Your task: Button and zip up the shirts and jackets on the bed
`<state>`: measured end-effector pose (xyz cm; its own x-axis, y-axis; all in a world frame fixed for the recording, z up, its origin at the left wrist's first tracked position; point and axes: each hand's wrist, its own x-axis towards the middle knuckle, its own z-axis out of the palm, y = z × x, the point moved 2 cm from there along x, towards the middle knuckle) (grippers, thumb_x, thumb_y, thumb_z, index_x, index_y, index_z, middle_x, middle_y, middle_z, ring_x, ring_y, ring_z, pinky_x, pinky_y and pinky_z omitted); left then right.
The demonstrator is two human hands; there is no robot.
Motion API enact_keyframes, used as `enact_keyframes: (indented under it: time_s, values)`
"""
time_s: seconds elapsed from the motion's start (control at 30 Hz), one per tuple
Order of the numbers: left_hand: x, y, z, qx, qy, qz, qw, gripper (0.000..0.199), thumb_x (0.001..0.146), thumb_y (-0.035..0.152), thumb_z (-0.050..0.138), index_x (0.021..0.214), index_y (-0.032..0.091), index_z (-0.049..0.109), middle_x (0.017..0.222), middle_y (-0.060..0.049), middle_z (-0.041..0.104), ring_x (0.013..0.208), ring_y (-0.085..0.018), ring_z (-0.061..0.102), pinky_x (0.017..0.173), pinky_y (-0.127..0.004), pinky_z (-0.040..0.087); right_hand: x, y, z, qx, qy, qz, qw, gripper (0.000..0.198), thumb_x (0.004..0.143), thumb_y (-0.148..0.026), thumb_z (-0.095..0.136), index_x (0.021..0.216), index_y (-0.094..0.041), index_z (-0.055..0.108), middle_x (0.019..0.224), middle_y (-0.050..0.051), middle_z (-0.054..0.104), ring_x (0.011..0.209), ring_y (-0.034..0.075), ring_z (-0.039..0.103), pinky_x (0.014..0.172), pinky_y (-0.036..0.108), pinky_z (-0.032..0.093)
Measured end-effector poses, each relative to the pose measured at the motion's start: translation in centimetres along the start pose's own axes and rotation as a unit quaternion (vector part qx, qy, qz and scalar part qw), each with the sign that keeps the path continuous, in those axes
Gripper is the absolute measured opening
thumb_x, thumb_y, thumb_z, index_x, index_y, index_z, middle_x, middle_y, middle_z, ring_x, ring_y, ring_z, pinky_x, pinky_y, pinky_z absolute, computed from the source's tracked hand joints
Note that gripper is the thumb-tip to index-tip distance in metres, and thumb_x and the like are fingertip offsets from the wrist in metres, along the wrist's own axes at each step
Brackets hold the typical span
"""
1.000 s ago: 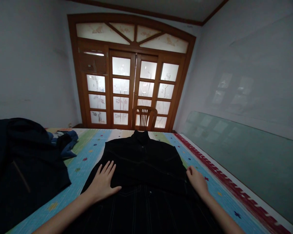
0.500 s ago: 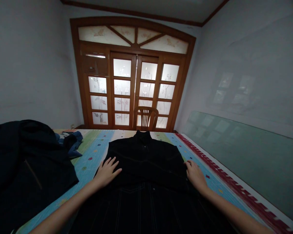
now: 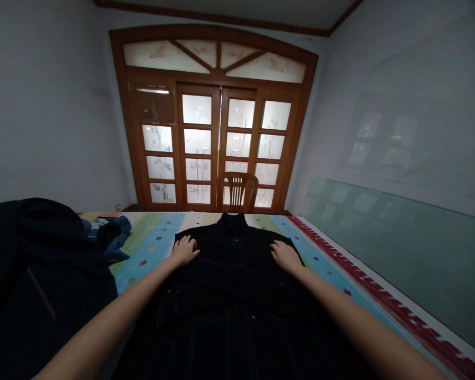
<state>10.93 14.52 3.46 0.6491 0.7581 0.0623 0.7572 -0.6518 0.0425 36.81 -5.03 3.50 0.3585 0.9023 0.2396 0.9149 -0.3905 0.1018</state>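
A black jacket (image 3: 233,274) with pale stitching and a stand-up collar is spread out on the patterned cloth (image 3: 148,240), collar at the far end. Near its left shoulder edge, my left hand (image 3: 185,250) rests palm down on the fabric, fingers slightly bent and apart. My right hand (image 3: 286,255) lies on the opposite shoulder area, fingers forward and loosely bent. Neither hand has a fold of fabric visibly gripped. The lower part of the jacket runs towards me between my forearms, its details dark.
On the left lies a heap of dark clothing (image 3: 43,269), with a crumpled blue garment (image 3: 116,243) beyond it. A wooden chair (image 3: 237,192) stands past the far edge, before glazed wooden doors (image 3: 198,142). A pale green glass-like panel (image 3: 396,253) leans along the right wall.
Both hands have moved forward along the jacket towards its shoulders. The right hand has also shifted inward, from the jacket's side edge onto its upper part.
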Motion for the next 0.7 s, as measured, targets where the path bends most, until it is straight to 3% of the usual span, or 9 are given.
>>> enact_keyframes:
  time_s: [0.1, 0.2, 0.37, 0.5, 0.63, 0.7]
  values:
    - [0.8, -0.1, 0.9, -0.007, -0.003, -0.021, 1.000, 0.046, 0.080, 0.038, 0.033, 0.121, 0.016, 0.036, 0.133, -0.012, 0.028, 0.123, -0.025, 0.022, 0.096, -0.042, 0.021, 1.9, -0.2, 1.6, 0.019, -0.018, 0.005, 1.000, 0.030, 0.082, -0.031, 0.045, 0.109, -0.016, 0.046, 0.113, 0.007, 0.046, 0.098, 0.020, 0.047, 0.081, 0.042, 0.039]
    - [1.5, -0.5, 1.5, -0.014, -0.014, -0.039, 0.999, 0.055, 0.081, 0.042, 0.027, 0.127, 0.012, 0.027, 0.134, -0.013, 0.025, 0.123, -0.023, 0.021, 0.098, -0.042, 0.019, 3.3, 0.3, 3.0, 0.034, -0.034, 0.030, 0.998, 0.031, 0.082, -0.031, 0.045, 0.109, -0.016, 0.045, 0.112, 0.007, 0.047, 0.096, 0.020, 0.048, 0.080, 0.042, 0.040]
    - [2.9, -1.2, 1.9, -0.021, -0.015, -0.079, 0.997, 0.061, 0.080, 0.048, 0.024, 0.126, 0.008, 0.030, 0.134, -0.014, 0.024, 0.123, -0.025, 0.019, 0.099, -0.043, 0.016, 4.8, 2.1, 4.5, 0.044, -0.066, 0.089, 0.993, 0.037, 0.084, -0.036, 0.040, 0.115, -0.017, 0.042, 0.123, 0.009, 0.040, 0.109, 0.023, 0.039, 0.089, 0.045, 0.031]
    - [4.0, -1.6, 1.9, -0.029, -0.001, -0.097, 0.995, 0.060, 0.078, 0.050, 0.027, 0.124, 0.012, 0.033, 0.134, -0.013, 0.025, 0.123, -0.026, 0.020, 0.098, -0.044, 0.016, 5.7, 3.6, 5.1, 0.036, -0.088, 0.140, 0.986, 0.043, 0.086, -0.036, 0.029, 0.123, -0.016, 0.037, 0.128, 0.011, 0.036, 0.118, 0.023, 0.029, 0.094, 0.038, 0.025]
    - [5.0, -2.2, 1.6, -0.037, 0.033, -0.095, 0.994, 0.052, 0.080, 0.042, 0.031, 0.125, 0.016, 0.030, 0.135, -0.010, 0.026, 0.124, -0.023, 0.019, 0.099, -0.043, 0.015, 6.2, 5.0, 5.7, 0.030, -0.083, 0.172, 0.981, 0.045, 0.085, -0.029, 0.026, 0.126, -0.012, 0.031, 0.127, 0.013, 0.037, 0.116, 0.023, 0.034, 0.091, 0.037, 0.029]
    - [5.5, -2.6, 1.4, -0.044, 0.043, -0.098, 0.993, 0.048, 0.081, 0.038, 0.032, 0.124, 0.015, 0.033, 0.131, -0.011, 0.033, 0.121, -0.023, 0.026, 0.098, -0.043, 0.017, 6.3, 5.6, 5.9, 0.029, -0.072, 0.180, 0.981, 0.045, 0.083, -0.025, 0.026, 0.126, -0.012, 0.032, 0.125, 0.014, 0.040, 0.112, 0.023, 0.038, 0.086, 0.037, 0.033]
